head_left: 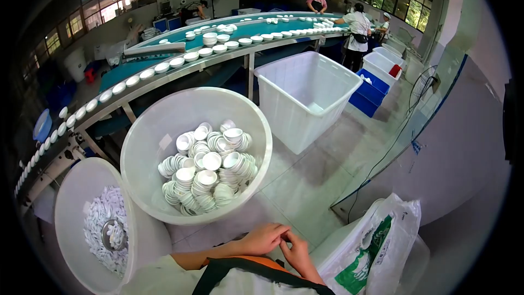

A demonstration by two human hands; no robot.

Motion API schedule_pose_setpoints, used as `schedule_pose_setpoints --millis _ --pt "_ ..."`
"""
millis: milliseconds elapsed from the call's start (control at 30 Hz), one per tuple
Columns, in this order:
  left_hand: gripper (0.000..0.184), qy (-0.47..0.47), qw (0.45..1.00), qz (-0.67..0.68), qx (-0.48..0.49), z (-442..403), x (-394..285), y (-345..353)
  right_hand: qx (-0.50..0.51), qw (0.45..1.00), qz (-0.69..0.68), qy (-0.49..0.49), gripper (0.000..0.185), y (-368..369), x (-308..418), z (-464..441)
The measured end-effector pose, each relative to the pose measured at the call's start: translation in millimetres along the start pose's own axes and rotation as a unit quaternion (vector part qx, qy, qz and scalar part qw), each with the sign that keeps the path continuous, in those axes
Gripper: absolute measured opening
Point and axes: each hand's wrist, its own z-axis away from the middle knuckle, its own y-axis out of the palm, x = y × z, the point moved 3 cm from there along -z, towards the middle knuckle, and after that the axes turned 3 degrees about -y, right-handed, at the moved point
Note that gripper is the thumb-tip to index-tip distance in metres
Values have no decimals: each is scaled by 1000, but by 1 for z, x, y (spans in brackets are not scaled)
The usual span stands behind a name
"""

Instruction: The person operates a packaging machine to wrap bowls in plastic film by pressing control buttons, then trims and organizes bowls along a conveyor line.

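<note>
My left hand (264, 240) and my right hand (295, 248) meet in front of my waist, their curled fingers touching each other. Both are closed, and no object shows between them. Just beyond them stands a large round white tub (143, 199), nearest to my left hand. Inside it lie many small white bowls (212, 160), some nested in stacks and tilted. To the left, a second round tub (68, 207) contains a heap of small white pieces (101, 224) with a metal bowl (113, 235) on top.
A curved conveyor (240, 49) carries a row of white bowls (162, 68). Beyond the tub are a rectangular white bin (297, 125) and a blue crate (371, 94). A plastic bag (396, 229) lies at right, near a partition (436, 169) and floor cable (382, 158). Several people work farther back.
</note>
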Motion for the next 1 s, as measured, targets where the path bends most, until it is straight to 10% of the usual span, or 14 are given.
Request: schedule_pose_setpoints --millis 633,1000 --pt "27 195 971 -30 136 -378 94 52 -39 979 101 172 19 -169 -179 -263" --pt "30 -51 996 -71 -21 -503 212 -37 211 977 -2 23 15 -168 -254 -502"
